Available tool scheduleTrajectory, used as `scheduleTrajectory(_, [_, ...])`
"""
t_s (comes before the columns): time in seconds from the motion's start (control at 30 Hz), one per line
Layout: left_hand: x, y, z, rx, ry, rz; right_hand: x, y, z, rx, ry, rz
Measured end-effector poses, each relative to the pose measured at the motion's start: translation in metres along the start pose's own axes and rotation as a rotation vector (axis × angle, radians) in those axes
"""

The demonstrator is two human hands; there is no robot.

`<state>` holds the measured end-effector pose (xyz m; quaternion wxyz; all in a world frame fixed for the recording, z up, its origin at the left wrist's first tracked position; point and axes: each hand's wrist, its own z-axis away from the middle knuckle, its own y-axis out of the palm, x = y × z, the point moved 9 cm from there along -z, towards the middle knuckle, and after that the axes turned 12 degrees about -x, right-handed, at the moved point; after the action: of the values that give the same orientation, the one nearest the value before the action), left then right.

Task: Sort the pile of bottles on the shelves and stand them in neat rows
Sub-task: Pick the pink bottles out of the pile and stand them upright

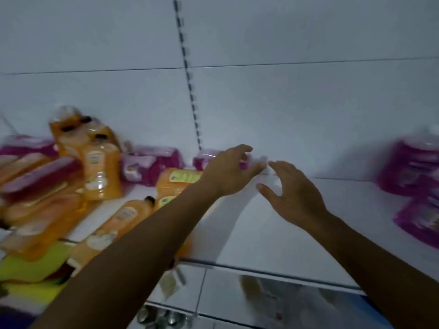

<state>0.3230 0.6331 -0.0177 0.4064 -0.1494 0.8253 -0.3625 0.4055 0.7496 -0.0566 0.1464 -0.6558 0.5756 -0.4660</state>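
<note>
**Q:** Bottles — where are they lying?

**A:** Orange bottles (pixel 102 172) are lying heaped at the left of the white shelf (pixel 273 233), most tipped over and overlapping; one orange bottle with a dark cap (pixel 128 217) is lying on its side just beside the left forearm. Pink packs (pixel 152 166) are sitting behind the heap against the back panel (pixel 285 103), and more pink packs (pixel 413 172) are resting at the far right, well apart from the pile.

**Q:** What are the hands doing?

**A:** The left hand (pixel 228 173) is reaching toward the back of the shelf, fingers loosely spread and gripping nothing; a pink pack (pixel 204 160) is showing just behind it, though whether they are touching cannot be told through the blur. The right hand (pixel 294 195) is hovering beside it, thumb apart from relaxed fingers, holding nothing. The fingertips of the two hands are lying near each other.

**Q:** What is running up the back panel?

**A:** A slotted upright strip (pixel 187 65).
</note>
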Motion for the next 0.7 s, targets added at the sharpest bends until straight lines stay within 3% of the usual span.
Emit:
scheduleTrajectory(0.17, [0.093, -0.114, 0.019, -0.178, -0.079, -0.061, 0.116, 0.057, -0.032, 0.034, -0.134, -0.06])
scheduleTrajectory(0.4, [0.22, -0.23, 0.04, -0.273, -0.138, -0.113, 0.243, 0.144, -0.053, 0.079, -0.135, -0.142])
scheduleTrajectory(0.7, [0.335, -0.298, 0.042, -0.33, -0.237, -0.075, 0.302, 0.218, -0.081, 0.143, 0.013, -0.176])
